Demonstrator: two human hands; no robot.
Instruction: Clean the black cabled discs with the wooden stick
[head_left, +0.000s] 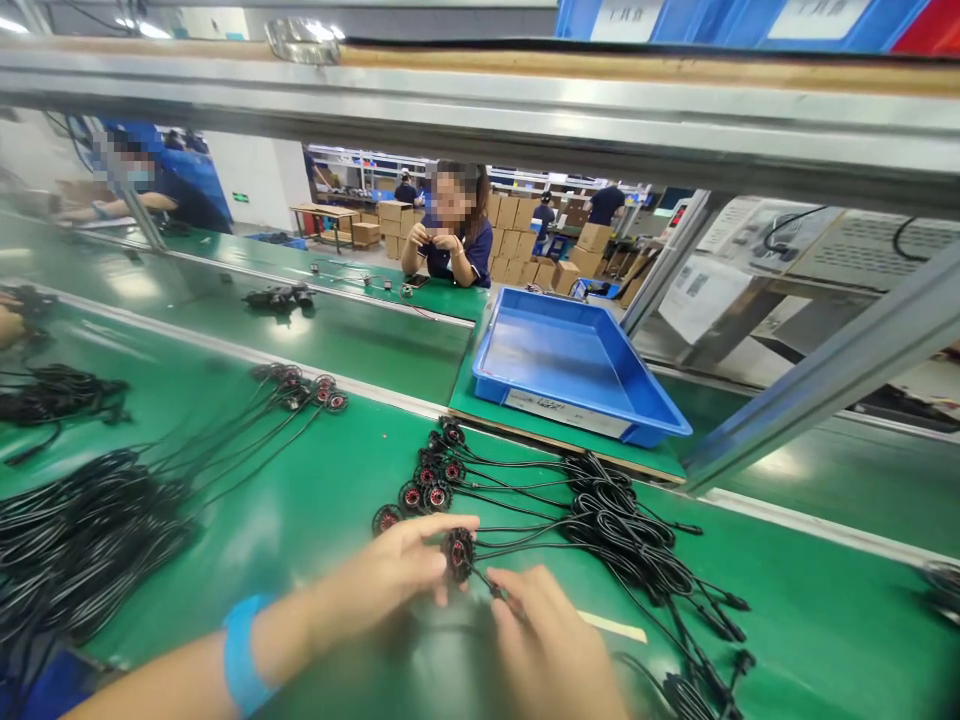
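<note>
My left hand, with a blue band at its wrist, holds a small round black part with a red centre between thumb and fingers. A black cable runs from that part to my right hand, which pinches it between thumb and fingertips. Just beyond my hands lie several similar round parts on the green work surface. Their cables lead right into coiled black bundles with small plugs at the ends. The palm side of my right hand is hidden.
Left of my hands is a large heap of black cables, with more round parts at its far end. A shallow blue tray stands beyond the bundles. A metal post rises at right. Across the bench sits a co-worker.
</note>
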